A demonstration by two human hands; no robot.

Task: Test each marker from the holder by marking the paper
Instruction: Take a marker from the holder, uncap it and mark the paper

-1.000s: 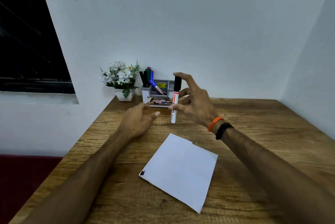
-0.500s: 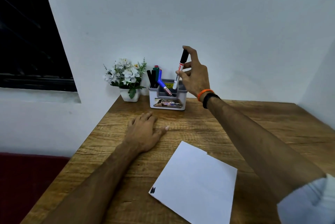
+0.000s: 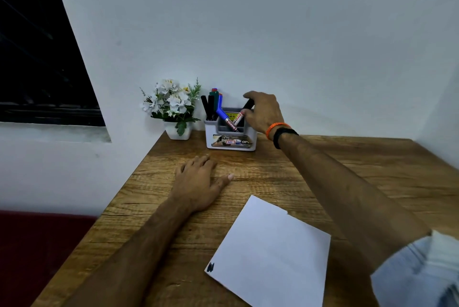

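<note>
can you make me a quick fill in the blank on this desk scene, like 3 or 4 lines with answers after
1. The right hand holds a black-capped marker that leans into the grey ____.
2. The left hand lies flat on the wooden ____.
3. The single black mark sits near one ____ of the white paper.
4. The white pot left of the holder contains ____.

Missing words: holder; table; corner; flowers
</note>
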